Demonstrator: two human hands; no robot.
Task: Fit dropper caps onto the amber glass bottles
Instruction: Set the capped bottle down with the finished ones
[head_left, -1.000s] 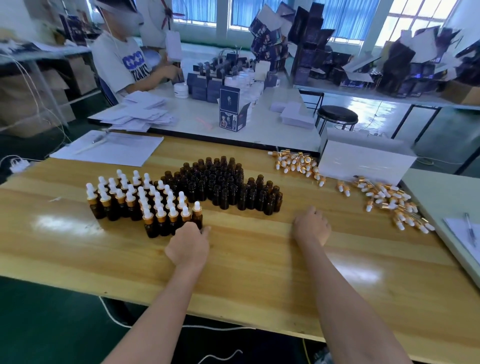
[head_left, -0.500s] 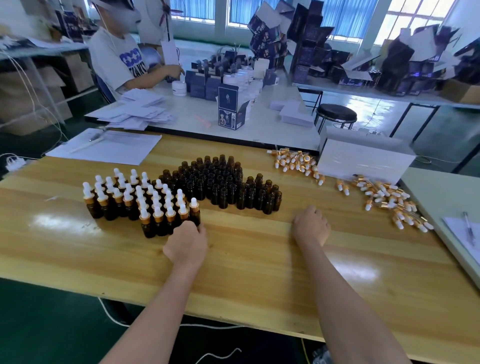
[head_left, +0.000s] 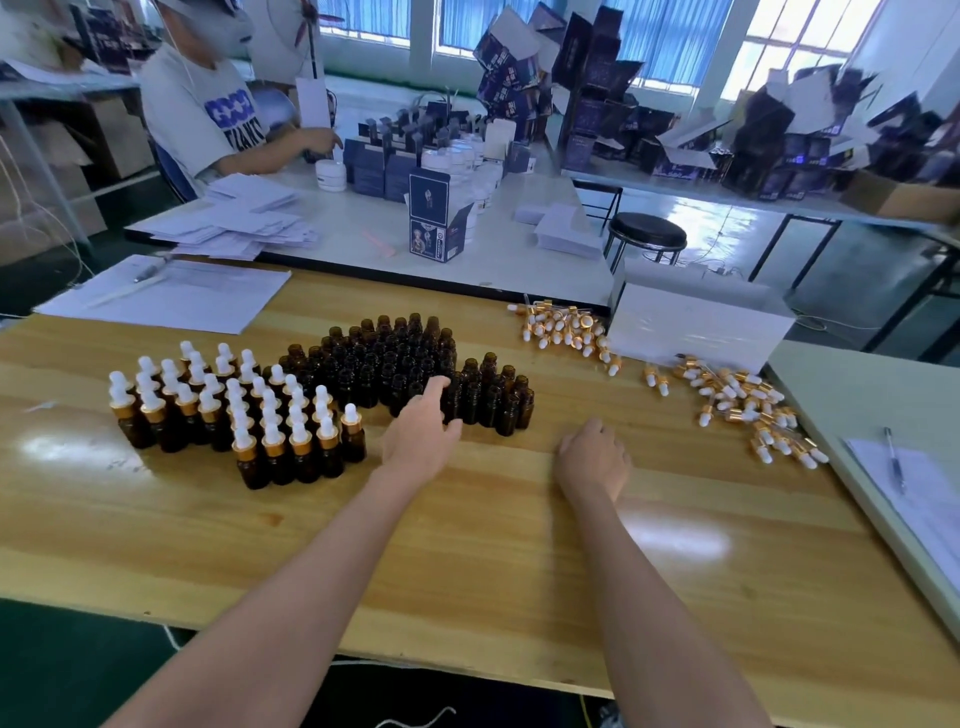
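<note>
Several capped amber bottles (head_left: 244, 415) with gold collars and white bulbs stand in a block at the left of the wooden table (head_left: 467, 545). Behind and right of them stands a cluster of uncapped amber bottles (head_left: 405, 364). My left hand (head_left: 421, 434) reaches with straightened fingers to the front edge of the uncapped cluster, its fingertips at a bottle. My right hand (head_left: 595, 460) rests on the table, fingers loosely curled, holding nothing. Loose dropper caps lie in two heaps: one at the back (head_left: 566, 332), one at the right (head_left: 748, 405).
A white box (head_left: 696, 327) sits at the table's back right edge between the cap heaps. Paper sheets (head_left: 171, 296) lie at the back left. A pen on paper (head_left: 896, 462) lies on the side table. Another person works at the far white table (head_left: 363, 228).
My left hand has left the front of the capped block and moved right and forward, fingers opening, to the uncapped bottles. My right hand has stayed in place.
</note>
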